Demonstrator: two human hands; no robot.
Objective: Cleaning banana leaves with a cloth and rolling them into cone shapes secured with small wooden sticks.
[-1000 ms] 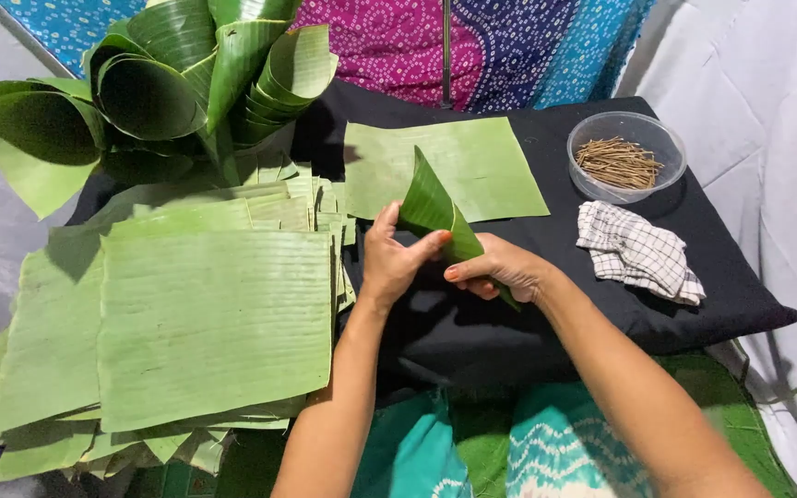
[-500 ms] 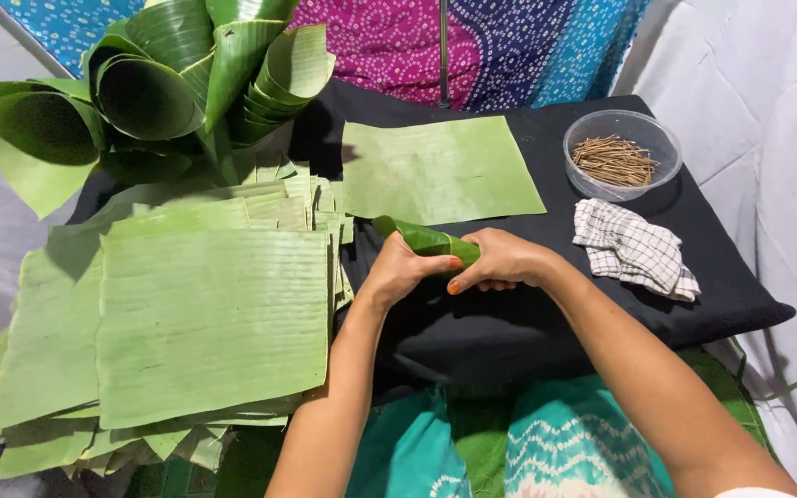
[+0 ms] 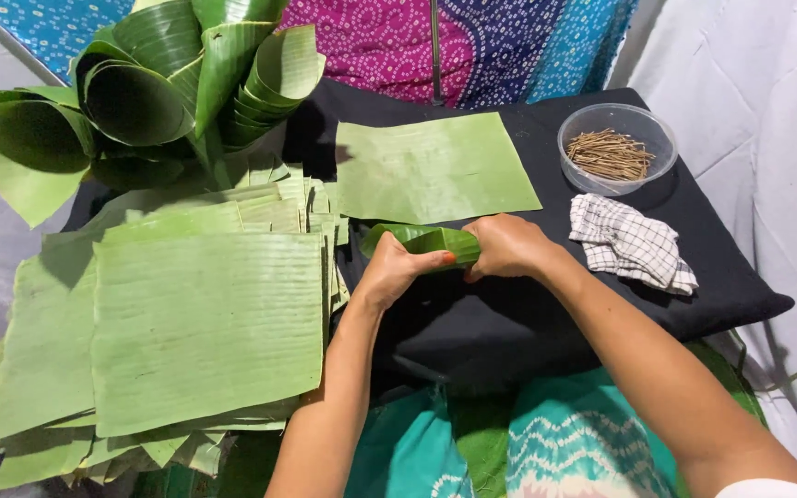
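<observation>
A black cloth (image 3: 509, 332) covers the work surface, with bright patterned fabric (image 3: 472, 46) hanging behind it. Over the middle of the cloth both hands meet on a folded leaf (image 3: 422, 242), held low just above the cloth and just in front of a flat leaf sheet (image 3: 435, 166). The left hand (image 3: 394, 272) clasps the fold from below, thumb laid across its near edge; the right hand (image 3: 507, 247) is curled tight over the other end, fingers closed on the leaf. To the left lies a leaf stack (image 3: 196, 323) of cut sheets, and behind it stand finished cones (image 3: 159, 92). On the right a bowl (image 3: 618, 148) holds thin sticks (image 3: 611, 155), with a checked rag (image 3: 634, 244) beside it.

The leaf looks light, thin and pliant, yet I'd judge it apt to split along its ribs if creased hard, and its glossy face may slip. Gripping across the overlapped layers near both ends, as now, seems the safest hold.
</observation>
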